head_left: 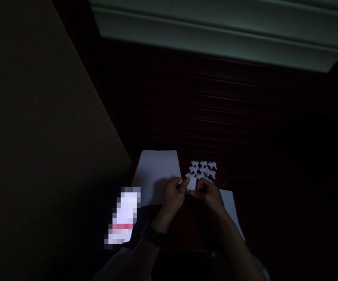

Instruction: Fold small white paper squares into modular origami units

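In dim light my left hand (173,195) and my right hand (206,194) meet over a dark table, both pinching a small white piece of paper (191,183) between their fingertips. Just beyond the hands lies a cluster of several small folded white paper shapes (203,169). A white paper sheet (156,175) lies to the left of the hands. Another white sheet (230,208) shows under my right forearm. My left wrist wears a dark watch (153,235).
A blurred white object with a red stripe (123,216) sits at the lower left. A dark brown wall panel (40,136) fills the left side. Dark slatted wood (216,109) lies ahead, with a pale moulding (216,35) at the top.
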Motion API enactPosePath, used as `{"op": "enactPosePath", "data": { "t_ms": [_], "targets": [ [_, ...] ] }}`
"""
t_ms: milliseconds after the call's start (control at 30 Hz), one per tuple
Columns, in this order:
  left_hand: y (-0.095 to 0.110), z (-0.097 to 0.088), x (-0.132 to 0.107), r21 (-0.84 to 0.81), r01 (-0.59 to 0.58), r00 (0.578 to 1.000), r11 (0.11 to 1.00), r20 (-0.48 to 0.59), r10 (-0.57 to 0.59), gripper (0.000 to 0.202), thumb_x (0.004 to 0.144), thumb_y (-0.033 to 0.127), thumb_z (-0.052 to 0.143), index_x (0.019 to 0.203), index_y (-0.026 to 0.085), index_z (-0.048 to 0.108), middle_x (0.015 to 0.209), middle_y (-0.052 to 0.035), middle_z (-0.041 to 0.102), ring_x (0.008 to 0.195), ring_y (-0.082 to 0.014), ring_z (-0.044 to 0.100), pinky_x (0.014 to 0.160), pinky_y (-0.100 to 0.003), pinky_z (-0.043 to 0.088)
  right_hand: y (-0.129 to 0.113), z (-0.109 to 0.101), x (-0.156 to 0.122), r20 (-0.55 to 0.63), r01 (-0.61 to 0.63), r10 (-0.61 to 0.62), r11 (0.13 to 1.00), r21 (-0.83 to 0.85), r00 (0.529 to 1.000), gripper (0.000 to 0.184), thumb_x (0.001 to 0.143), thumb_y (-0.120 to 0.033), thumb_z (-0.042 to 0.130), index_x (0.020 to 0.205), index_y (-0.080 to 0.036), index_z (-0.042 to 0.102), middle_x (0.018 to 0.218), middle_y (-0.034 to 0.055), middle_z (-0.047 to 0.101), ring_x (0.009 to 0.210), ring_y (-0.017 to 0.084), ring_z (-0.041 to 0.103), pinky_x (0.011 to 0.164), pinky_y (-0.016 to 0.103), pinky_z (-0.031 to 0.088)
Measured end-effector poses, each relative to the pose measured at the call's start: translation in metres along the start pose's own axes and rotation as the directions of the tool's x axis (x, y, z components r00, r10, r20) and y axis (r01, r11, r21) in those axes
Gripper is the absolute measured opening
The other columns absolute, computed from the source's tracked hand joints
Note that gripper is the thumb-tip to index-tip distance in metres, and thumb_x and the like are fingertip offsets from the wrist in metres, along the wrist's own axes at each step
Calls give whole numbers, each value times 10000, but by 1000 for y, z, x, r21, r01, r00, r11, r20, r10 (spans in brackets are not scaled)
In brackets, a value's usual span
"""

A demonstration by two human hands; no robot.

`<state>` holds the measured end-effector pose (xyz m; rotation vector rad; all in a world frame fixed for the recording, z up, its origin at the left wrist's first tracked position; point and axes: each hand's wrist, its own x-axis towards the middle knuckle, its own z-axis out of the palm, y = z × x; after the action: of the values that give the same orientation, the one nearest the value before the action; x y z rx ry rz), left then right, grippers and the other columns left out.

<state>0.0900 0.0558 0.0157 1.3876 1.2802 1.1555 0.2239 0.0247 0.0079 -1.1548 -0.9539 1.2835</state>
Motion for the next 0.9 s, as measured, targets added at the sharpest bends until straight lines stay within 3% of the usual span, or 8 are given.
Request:
{"op": "enactPosePath", "data": {
  "t_ms": [233,400,567,733,900],
  "targets": [
    [1,0,-1,-58,9,1000,998,27,-7,348,748,470,559,605,158,610,553,-3,566,545,-128,497,503,-211,343,2,1,1,-29,23,-22,998,56,999,374,537,-240,772,608,-203,407,558,-73,457,492,88,404,489,217,333],
    [11,1,-2,-209,107,989,972,118,-83,325,701,468,621,766,150,654,658,-23,627,568,-132,533,482,-203,359,3,0,2,-94,69,-64,997,47,993,378,564,-251,757,614,-207,386,580,-62,471,495,89,399,483,219,332],
    [14,1,-4,-202,165,986,965,57,-157,392,637,502,663,527,133,588,466,21,500,439,-83,408,413,-194,285,2,5,0,-118,78,-79,997,-11,990,378,563,-291,764,621,-210,399,566,-58,475,475,89,394,463,221,328],
    [8,0,0,-178,167,985,970,-20,-173,405,604,503,683,494,130,569,459,18,490,443,-87,404,416,-197,285,-7,-4,-1,-62,42,-47,996,-85,997,333,570,-349,766,653,-202,479,588,-32,536,522,123,481,495,239,356],
    [1,-3,2,-145,130,990,981,73,-121,357,636,470,670,507,145,597,480,-1,535,462,-111,450,431,-207,295,-23,-22,2,-227,170,-198,976,-137,954,231,663,-330,715,697,-198,528,641,-25,533,579,116,482,542,233,364]
  ]
}}
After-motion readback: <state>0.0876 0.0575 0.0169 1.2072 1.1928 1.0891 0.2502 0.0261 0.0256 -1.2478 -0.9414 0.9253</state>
